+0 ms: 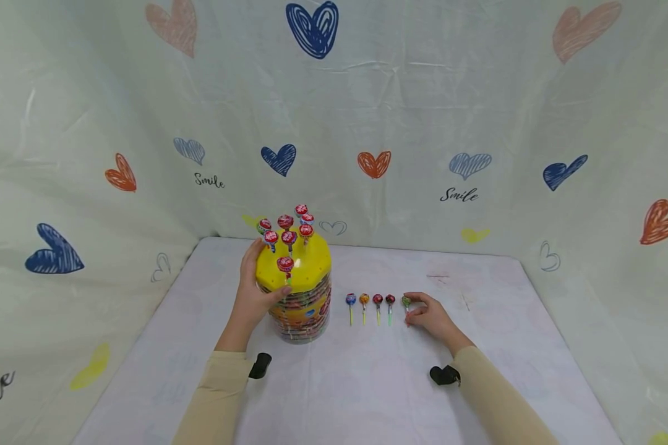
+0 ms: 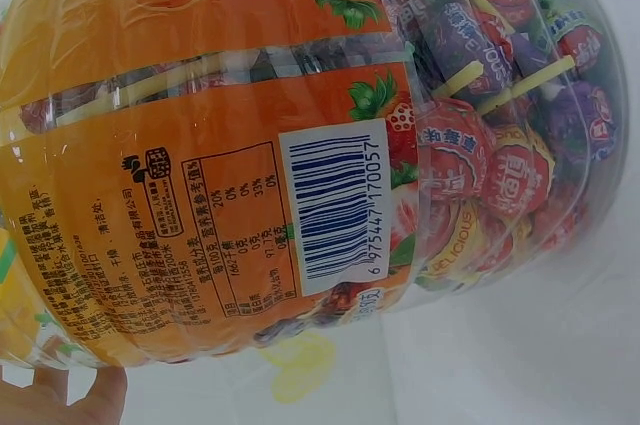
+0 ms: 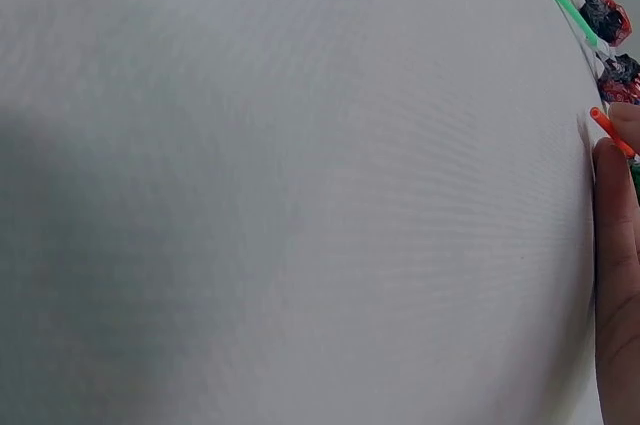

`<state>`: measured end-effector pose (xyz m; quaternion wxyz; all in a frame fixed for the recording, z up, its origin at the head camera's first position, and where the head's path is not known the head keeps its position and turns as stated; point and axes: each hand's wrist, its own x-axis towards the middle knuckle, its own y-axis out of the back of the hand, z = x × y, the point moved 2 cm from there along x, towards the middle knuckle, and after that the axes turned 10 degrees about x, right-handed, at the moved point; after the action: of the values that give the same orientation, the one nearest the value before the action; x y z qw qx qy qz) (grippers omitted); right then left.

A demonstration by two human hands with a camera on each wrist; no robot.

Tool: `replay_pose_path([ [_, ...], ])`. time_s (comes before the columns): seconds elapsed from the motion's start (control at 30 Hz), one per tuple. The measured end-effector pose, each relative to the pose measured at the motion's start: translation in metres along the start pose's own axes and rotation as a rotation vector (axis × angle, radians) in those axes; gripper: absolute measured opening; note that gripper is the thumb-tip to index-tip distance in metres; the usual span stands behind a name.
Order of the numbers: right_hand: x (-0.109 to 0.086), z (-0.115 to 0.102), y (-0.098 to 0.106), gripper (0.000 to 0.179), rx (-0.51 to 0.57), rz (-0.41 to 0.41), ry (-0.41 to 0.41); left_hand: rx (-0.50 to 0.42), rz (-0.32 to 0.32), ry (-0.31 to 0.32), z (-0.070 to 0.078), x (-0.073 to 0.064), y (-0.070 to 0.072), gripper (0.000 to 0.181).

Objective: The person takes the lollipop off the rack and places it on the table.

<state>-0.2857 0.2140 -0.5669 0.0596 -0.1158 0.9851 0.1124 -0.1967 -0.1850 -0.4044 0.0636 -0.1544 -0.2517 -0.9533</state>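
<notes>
My left hand (image 1: 252, 293) grips a clear plastic jar (image 1: 303, 318) near its yellow lid (image 1: 317, 269), the thumb at the front of the rim. Several wrapped lollipops (image 1: 285, 264) stand upright in the top of the lid. In the left wrist view, an orange label with a barcode (image 2: 340, 210) wraps the jar, and more lollipops (image 2: 480, 55) fill it. On the right, my right hand (image 1: 433, 315) pinches a green-wrapped lollipop (image 1: 406, 301). Its red-orange stick (image 3: 610, 130) shows between thumb and finger in the right wrist view.
Left of my right hand, a row of lollipops lies on the white table (image 1: 367, 383): a blue one (image 1: 351, 299), an orange one (image 1: 364, 298) and two dark red ones (image 1: 378, 299). A heart-printed curtain (image 1: 412, 123) hangs behind the table and along its sides.
</notes>
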Motion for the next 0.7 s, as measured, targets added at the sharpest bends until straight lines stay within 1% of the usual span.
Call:
replay_pose_path([
  [0.13,0.003,0.002,-0.001,0.058,-0.024,-0.009,0.014,-0.001,-0.007,0.008,0.025,-0.006,0.005,0.092],
  [0.17,0.003,0.003,-0.001,0.057,-0.029,-0.01,0.017,0.001,-0.007,0.01,0.025,-0.007,0.005,0.092],
  [0.23,0.005,0.005,-0.001,0.057,-0.04,-0.009,0.02,0.006,-0.008,0.018,0.017,-0.004,0.003,0.093],
  [0.3,0.005,0.005,-0.001,0.057,-0.047,-0.007,0.029,0.01,-0.006,0.025,0.005,-0.001,0.001,0.094],
  [0.4,0.005,0.004,-0.002,0.057,-0.055,0.002,0.037,0.009,0.001,0.021,-0.012,0.003,-0.003,0.097],
  [0.43,0.005,0.004,-0.003,0.058,-0.056,0.004,0.041,0.007,0.004,0.016,-0.015,0.003,-0.003,0.097],
  [0.6,0.004,0.0,-0.005,0.058,-0.077,0.014,0.043,-0.004,0.021,-0.02,-0.019,0.003,-0.004,0.096],
  [0.7,0.003,-0.001,-0.006,0.057,-0.087,0.015,0.047,-0.003,0.024,-0.019,-0.018,0.003,-0.004,0.096],
])
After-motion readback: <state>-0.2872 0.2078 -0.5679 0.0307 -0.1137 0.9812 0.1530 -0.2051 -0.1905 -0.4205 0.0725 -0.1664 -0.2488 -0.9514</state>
